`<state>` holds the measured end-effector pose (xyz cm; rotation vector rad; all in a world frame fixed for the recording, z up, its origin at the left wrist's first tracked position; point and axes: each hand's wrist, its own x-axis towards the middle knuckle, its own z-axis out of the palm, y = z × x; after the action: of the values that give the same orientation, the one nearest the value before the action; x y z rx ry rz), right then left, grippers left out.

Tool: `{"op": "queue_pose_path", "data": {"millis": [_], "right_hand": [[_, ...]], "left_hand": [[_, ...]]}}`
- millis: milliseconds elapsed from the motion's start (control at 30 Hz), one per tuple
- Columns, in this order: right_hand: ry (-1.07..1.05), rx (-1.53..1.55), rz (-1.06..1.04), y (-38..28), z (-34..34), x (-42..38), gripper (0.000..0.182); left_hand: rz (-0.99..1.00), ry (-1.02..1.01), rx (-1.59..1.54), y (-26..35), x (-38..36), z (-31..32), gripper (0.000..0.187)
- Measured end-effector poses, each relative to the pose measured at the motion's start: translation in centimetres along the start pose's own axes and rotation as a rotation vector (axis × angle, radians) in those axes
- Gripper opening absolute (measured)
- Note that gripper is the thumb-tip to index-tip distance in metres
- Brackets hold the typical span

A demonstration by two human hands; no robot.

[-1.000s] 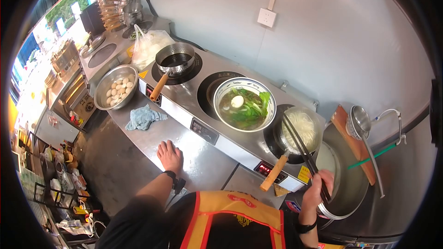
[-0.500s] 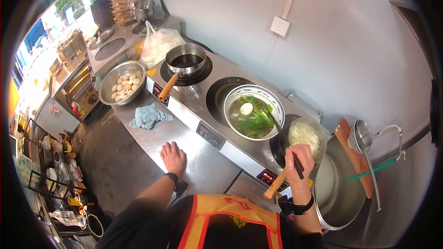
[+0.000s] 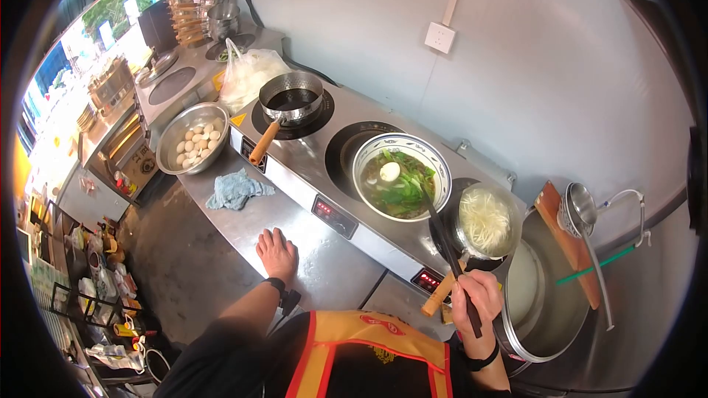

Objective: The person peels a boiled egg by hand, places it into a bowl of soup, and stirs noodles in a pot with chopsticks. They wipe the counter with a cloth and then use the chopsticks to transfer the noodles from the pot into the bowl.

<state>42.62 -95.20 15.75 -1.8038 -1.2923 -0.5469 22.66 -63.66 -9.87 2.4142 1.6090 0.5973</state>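
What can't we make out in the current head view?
Head view:
- Lower ends of the chopsticks: lost among the greens and broth in the bowl.
- Right palm: hidden by the right hand's own curled fingers.
- Left palm: turned down; the back of the left hand covers it.
- Red display characters: too small to read.
- Wearer's legs: cut off by the bottom edge.

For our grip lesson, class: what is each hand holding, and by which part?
The right hand grips long, slender black chopsticks near their upper ends. The left hand holds nothing.
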Motion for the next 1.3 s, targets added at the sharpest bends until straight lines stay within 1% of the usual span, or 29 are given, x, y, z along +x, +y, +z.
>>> {"op": "queue_pose_path", "data": {"millis": [67, 100, 167, 233, 300, 333, 367, 467, 567, 600, 833, 900, 1000, 1300], "right_hand": [[0.011, 0.054, 0.116, -0.1, -0.3, -0.6, 0.013], [0.015, 0.057, 0.119, 0.0, -0.4, -1.0, 0.013], [0.131, 0.012, 0.143, 0.4, -0.8, -1.9, 0.011], [0.161, 0.012, 0.173, 0.8, -0.8, -2.6, 0.01], [0.212, 0.027, 0.256, 1.2, -0.8, -3.4, 0.009], [0.216, 0.038, 0.26, 1.7, -0.9, -4.2, 0.017], [0.228, 0.027, 0.273, 1.8, -0.8, -4.7, 0.017], [0.222, 0.053, 0.214, 1.3, -0.3, -5.3, 0.018], [0.191, 0.095, 0.247, 1.3, 0.2, -6.6, 0.015], [0.192, 0.078, 0.251, 1.3, 0.1, -6.7, 0.017], [0.221, 0.036, 0.278, 1.5, -0.3, -7.0, 0.018], [0.265, 0.041, 0.241, 1.8, -0.2, -7.1, 0.021], [0.28, 0.076, 0.237, 1.7, -0.2, -7.1, 0.021], [0.279, 0.098, 0.299, 1.9, 0.0, -7.5, 0.021]], "left_hand": [[-0.001, 0.018, 0.013, -0.2, -0.1, 0.2, 0.052], [0.006, 0.023, 0.016, -0.3, -0.1, 0.4, 0.052], [0.014, 0.029, 0.018, -0.4, -0.1, 0.4, 0.052], [0.022, 0.029, 0.02, -0.3, -0.1, 0.4, 0.052], [0.034, 0.036, 0.021, -0.4, -0.2, 0.6, 0.052], [0.037, 0.045, 0.021, -0.5, -0.2, 0.7, 0.052], [0.057, 0.039, 0.022, -0.5, -0.2, 0.8, 0.052], [0.041, 0.029, 0.027, -0.7, -0.1, 0.9, 0.052], [0.038, 0.023, 0.022, -0.5, -0.2, 0.8, 0.051], [0.045, 0.024, 0.022, -0.5, -0.1, 0.9, 0.051], [0.044, 0.028, 0.069, -0.3, -0.3, 0.6, 0.049], [0.044, 0.031, 0.078, -0.3, -0.2, 0.6, 0.049], [0.04, 0.019, 0.038, -0.5, -0.2, 0.7, 0.051], [0.068, 0.057, 0.067, -0.9, -0.2, 1.3, 0.05]]}}
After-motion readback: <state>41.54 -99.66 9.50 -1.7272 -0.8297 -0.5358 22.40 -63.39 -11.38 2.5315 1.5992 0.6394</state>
